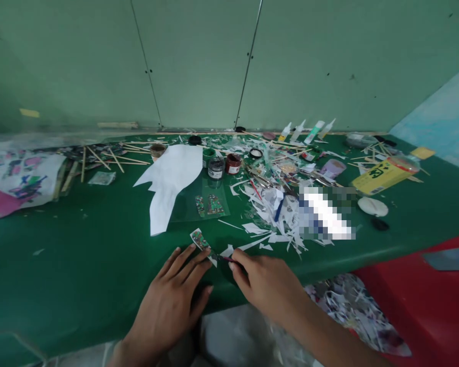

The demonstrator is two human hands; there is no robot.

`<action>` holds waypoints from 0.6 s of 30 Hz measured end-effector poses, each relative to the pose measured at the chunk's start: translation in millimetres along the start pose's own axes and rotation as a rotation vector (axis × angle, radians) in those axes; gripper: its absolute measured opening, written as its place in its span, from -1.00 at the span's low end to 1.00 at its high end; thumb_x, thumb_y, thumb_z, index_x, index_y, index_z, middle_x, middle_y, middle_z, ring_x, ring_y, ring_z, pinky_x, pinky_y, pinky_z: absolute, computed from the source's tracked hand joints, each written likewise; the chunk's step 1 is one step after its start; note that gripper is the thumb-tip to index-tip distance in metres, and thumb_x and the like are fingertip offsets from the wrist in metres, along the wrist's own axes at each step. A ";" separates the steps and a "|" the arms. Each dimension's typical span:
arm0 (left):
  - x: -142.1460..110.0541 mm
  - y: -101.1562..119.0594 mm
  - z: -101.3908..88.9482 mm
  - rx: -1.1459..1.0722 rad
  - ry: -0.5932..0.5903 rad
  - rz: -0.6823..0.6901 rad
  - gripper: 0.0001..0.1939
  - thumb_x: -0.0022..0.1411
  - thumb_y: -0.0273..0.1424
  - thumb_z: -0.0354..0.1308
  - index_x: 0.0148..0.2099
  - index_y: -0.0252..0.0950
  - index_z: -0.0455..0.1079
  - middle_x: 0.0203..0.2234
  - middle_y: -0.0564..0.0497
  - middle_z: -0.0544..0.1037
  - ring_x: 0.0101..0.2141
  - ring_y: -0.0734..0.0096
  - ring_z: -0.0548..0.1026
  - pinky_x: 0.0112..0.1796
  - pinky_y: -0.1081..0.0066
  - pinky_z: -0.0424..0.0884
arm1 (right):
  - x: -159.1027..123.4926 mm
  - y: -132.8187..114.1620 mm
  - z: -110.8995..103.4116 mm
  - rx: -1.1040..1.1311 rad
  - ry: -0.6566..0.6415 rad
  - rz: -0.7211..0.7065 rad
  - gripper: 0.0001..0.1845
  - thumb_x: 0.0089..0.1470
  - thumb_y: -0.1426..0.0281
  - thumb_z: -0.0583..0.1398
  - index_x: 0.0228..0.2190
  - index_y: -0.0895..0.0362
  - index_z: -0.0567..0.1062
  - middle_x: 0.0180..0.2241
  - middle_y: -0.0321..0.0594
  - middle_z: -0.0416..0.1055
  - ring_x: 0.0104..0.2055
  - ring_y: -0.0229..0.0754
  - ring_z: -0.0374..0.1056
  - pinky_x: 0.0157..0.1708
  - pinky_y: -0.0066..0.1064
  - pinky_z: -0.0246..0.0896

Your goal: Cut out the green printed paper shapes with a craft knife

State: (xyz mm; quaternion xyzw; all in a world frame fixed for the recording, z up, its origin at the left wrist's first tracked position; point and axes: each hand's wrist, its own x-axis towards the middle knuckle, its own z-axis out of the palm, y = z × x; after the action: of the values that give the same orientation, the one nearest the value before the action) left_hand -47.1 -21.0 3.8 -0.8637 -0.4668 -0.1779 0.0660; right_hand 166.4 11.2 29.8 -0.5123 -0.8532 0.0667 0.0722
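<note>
My left hand (172,293) lies flat near the table's front edge, fingers stretched out. Its fingertips press on a narrow white paper strip (196,236) painted in green and brown camouflage patches. From the right, my right hand (270,283) pinches a thin paintbrush (227,259) with a purplish handle; its dark tip is at the strip's lower end. Beyond the hands, two similar patterned pieces (215,204) rest on a clear sheet. A large white paper cutout (174,178) stretches to the left of open paint jars, one black (216,169) and one dark red (233,164).
White paper scraps (290,216) pile up right of centre. Several glue bottles (313,132) stand along the back wall. At right lies a yellow-labelled container (384,175) beside a white oval object (373,206). Wooden sticks (115,160) and a painted sheet (21,178) lie at left.
</note>
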 end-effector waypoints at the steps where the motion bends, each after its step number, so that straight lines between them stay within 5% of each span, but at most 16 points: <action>1: -0.5 0.8 -0.4 -0.004 -0.003 -0.008 -0.66 0.28 -0.33 0.04 0.10 -0.18 0.35 0.10 0.01 0.45 0.14 0.20 0.36 0.10 0.04 0.36 | 0.9 -3.5 3.6 0.004 -0.007 0.001 -0.73 0.20 0.33 -0.05 -0.31 0.05 0.44 -0.63 -0.28 0.45 -0.68 -0.26 0.24 -0.63 -0.35 -0.32; 18: -1.8 2.3 1.7 0.018 0.014 -0.013 -0.58 0.26 -0.31 0.07 0.16 -0.19 0.29 0.11 0.02 0.44 0.13 0.19 0.36 0.09 0.02 0.38 | 1.3 -11.1 8.0 -0.100 -0.054 -0.011 -0.76 0.19 0.34 -0.01 -0.32 0.04 0.45 -0.62 -0.28 0.47 -0.67 -0.24 0.31 -0.63 -0.34 -0.41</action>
State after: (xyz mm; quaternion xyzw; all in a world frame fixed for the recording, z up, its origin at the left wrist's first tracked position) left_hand -45.6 -23.2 1.6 -0.8588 -0.4735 -0.1802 0.0760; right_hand 154.7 6.9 24.1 -0.5088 -0.8598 0.0374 0.0238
